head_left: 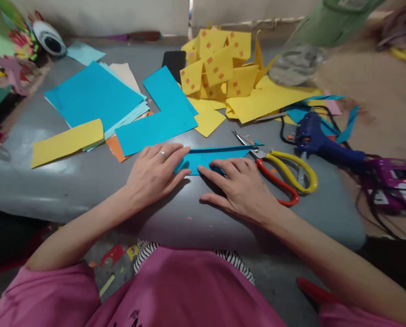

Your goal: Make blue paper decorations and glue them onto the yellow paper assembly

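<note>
A blue paper strip (206,159) lies lengthwise on the grey table in front of me, its far edge raised as a narrow fold. My left hand (158,169), with a ring on one finger, holds the strip's left end between thumb and fingers. My right hand (241,184) rests on the right part of the strip; its forefinger and thumb are stretched out and apart, and the fingertips press the paper. Under and beside the strip's right end lie scissors (257,153) with one red and one yellow handle.
Blue sheets (94,95) are stacked at the left, near a yellow strip (66,141) and an L-shaped blue piece (165,116). Dotted yellow paper shapes (220,63) stand at the back. A blue glue gun (325,143) with cables lies right, below a green-topped clear container (301,56).
</note>
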`<state>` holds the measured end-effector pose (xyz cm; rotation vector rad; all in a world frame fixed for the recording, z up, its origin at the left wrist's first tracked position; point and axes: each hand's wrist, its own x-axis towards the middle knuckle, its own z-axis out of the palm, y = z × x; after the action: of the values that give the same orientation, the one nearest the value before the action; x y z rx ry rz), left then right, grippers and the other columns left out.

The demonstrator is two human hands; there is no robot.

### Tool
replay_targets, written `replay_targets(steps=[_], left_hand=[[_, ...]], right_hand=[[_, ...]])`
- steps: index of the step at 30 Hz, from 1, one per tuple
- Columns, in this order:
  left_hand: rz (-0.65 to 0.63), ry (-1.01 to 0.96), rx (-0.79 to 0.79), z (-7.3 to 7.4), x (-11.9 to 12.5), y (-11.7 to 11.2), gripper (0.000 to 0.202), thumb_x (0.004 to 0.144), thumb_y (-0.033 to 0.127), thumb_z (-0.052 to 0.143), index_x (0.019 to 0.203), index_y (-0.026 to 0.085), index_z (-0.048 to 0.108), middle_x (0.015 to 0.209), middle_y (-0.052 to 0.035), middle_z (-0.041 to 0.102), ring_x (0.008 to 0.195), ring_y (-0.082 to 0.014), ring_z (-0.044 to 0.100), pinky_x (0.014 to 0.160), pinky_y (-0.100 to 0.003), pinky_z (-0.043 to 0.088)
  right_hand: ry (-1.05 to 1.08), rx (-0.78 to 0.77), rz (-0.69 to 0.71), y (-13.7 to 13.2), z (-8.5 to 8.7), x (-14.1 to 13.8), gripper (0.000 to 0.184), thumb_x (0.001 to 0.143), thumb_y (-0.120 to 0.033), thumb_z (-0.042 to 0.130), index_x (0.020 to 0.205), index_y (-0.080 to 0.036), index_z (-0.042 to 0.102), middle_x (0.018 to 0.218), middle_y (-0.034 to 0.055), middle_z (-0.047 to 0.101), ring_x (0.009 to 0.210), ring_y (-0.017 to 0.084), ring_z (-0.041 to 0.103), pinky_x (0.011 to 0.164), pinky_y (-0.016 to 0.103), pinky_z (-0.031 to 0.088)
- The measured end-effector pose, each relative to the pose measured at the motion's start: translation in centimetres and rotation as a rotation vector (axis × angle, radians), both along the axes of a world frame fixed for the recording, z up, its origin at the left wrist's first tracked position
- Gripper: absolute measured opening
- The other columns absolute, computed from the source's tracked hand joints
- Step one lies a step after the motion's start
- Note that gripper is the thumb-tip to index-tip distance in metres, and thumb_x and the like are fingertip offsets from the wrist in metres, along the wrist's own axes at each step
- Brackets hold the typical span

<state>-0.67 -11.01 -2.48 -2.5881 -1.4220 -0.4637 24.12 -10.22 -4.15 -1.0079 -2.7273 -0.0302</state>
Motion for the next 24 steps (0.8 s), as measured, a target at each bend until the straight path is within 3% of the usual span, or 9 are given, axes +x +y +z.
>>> replay_targets(steps=[4, 7, 10, 14, 18, 21, 24], left_hand=[[0.015, 0.048, -0.09, 0.2, 2.0, 2.3, 0.042, 0.099, 0.034, 0.05, 0.136, 0.014, 0.056, 0.135, -0.0169, 0.064, 0.115, -0.031, 0.06, 0.09, -0.042, 0.045], [0.014, 0.087, -0.216, 0.6, 2.7, 3.7, 0.042, 0.097, 0.035, 0.054, 0.132, 0.013, 0.058, 0.127, -0.0175, 0.067, 0.108, -0.0306, 0.061, 0.087, -0.041, 0.045], [0.016, 0.08, -0.346, 1.2, 2.8, 5.2, 0.037, 0.091, 0.036, 0.062, 0.119, 0.013, 0.062, 0.117, -0.0157, 0.068, 0.102, -0.0279, 0.062, 0.084, -0.037, 0.046], [0.013, -0.004, -0.52, 2.0, 2.9, 6.9, 0.028, 0.086, 0.033, 0.066, 0.107, 0.015, 0.063, 0.102, -0.0106, 0.07, 0.094, -0.0242, 0.063, 0.074, -0.032, 0.045], [0.009, -0.041, -0.67, 2.7, 2.4, 7.5, 0.015, 0.088, 0.033, 0.06, 0.088, 0.018, 0.061, 0.091, -0.0067, 0.069, 0.081, -0.0196, 0.06, 0.064, -0.03, 0.04], [0.03, -0.339, -0.751, 2.9, 1.9, 7.4, 0.017, 0.09, 0.037, 0.057, 0.09, 0.02, 0.056, 0.089, -0.0035, 0.067, 0.078, -0.0172, 0.059, 0.064, -0.029, 0.042], [0.081, -0.895, -0.898, 2.7, 2.0, 7.0, 0.029, 0.088, 0.047, 0.063, 0.098, 0.022, 0.051, 0.089, -0.0002, 0.066, 0.075, -0.0154, 0.063, 0.063, -0.027, 0.047]], right_hand=[[0.128, -0.015, -0.028, 0.6, 1.3, 0.8, 0.05, 0.101, -0.05, 0.047, 0.138, -0.018, 0.06, 0.125, 0.0162, 0.068, 0.109, 0.029, 0.059, 0.09, 0.044, 0.042], [0.159, 0.047, -0.094, 1.7, 2.2, 1.7, 0.03, 0.102, -0.031, 0.048, 0.115, -0.016, 0.071, 0.106, 0.0134, 0.074, 0.096, 0.026, 0.064, 0.082, 0.039, 0.043], [0.15, -0.011, -0.11, 3.1, 2.6, 1.8, 0.026, 0.101, -0.028, 0.05, 0.092, -0.018, 0.073, 0.084, 0.0076, 0.073, 0.081, 0.022, 0.064, 0.073, 0.035, 0.041], [0.115, -0.107, -0.06, 4.0, 2.0, 0.6, 0.018, 0.097, -0.031, 0.059, 0.102, -0.02, 0.073, 0.09, 0.0073, 0.072, 0.084, 0.021, 0.064, 0.074, 0.034, 0.043], [0.188, -0.104, -0.061, 3.8, 1.0, 0.3, 0.019, 0.096, -0.028, 0.06, 0.109, -0.018, 0.068, 0.102, 0.0106, 0.07, 0.095, 0.024, 0.064, 0.082, 0.037, 0.049], [0.379, -0.016, -0.158, 3.6, 1.1, 0.9, 0.022, 0.096, -0.032, 0.06, 0.112, -0.018, 0.063, 0.107, 0.0125, 0.066, 0.1, 0.026, 0.062, 0.085, 0.04, 0.051], [0.621, -0.105, -0.328, 3.5, 2.0, 1.3, 0.03, 0.094, -0.045, 0.062, 0.108, -0.019, 0.059, 0.101, 0.0101, 0.065, 0.086, 0.022, 0.062, 0.071, 0.035, 0.051]])
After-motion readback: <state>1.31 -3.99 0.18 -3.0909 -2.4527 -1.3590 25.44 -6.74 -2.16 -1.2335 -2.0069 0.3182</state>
